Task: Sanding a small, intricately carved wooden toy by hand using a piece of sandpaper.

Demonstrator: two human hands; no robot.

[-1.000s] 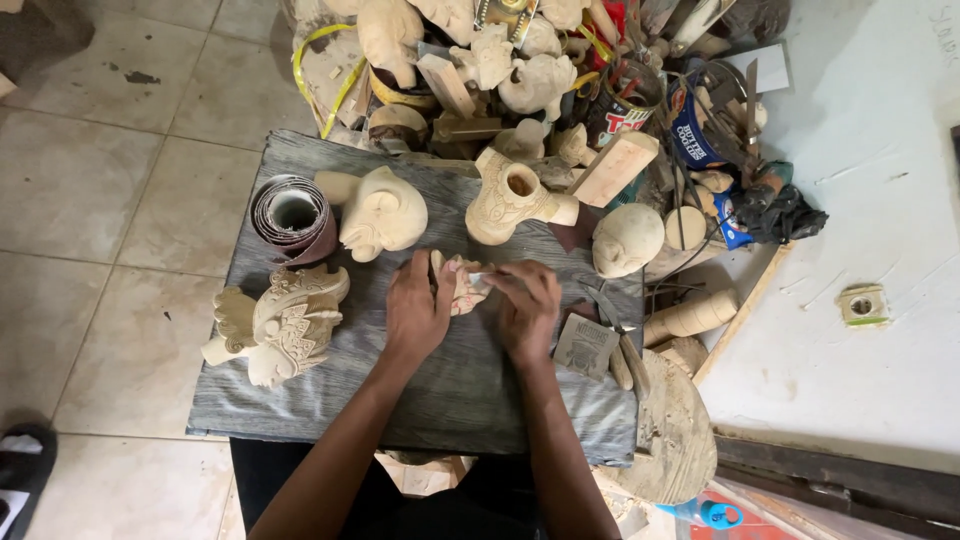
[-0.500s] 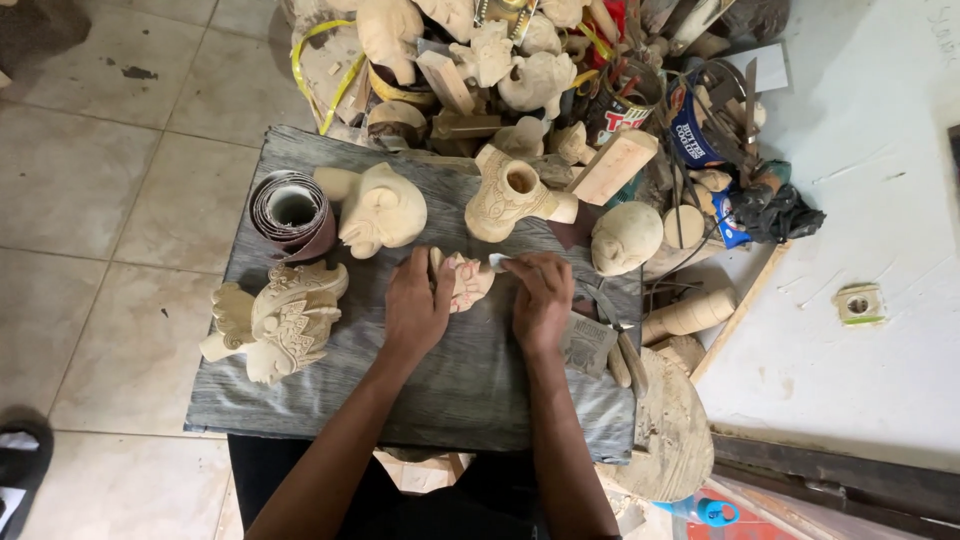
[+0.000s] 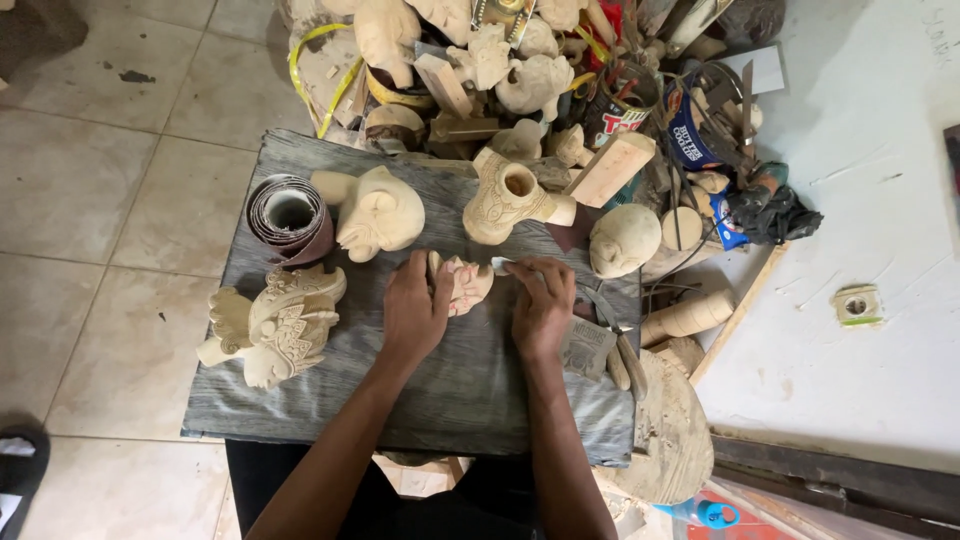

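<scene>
A small pale carved wooden piece (image 3: 466,283) lies on a grey weathered board (image 3: 330,400) across my lap. My left hand (image 3: 415,310) presses on its left side and holds it steady. My right hand (image 3: 542,308) is closed around a thin metal tool (image 3: 500,264) whose tip points at the piece's right edge. Around the hands stand other pale carvings: a rounded head figure (image 3: 375,212), a vase-like carving with a hole on top (image 3: 505,196), and a winged ornate carving (image 3: 275,325).
A roll of sandpaper (image 3: 290,215) stands at the board's back left. A heap of carvings, wood blocks and tins (image 3: 560,70) crowds the far side. Tools and a round wooden slab (image 3: 665,440) lie at the right. Tiled floor (image 3: 90,200) at left.
My right hand has shifted from close beside the carved piece to slightly right of it, with the tool now showing at its fingertips. The left hand stays on the piece.
</scene>
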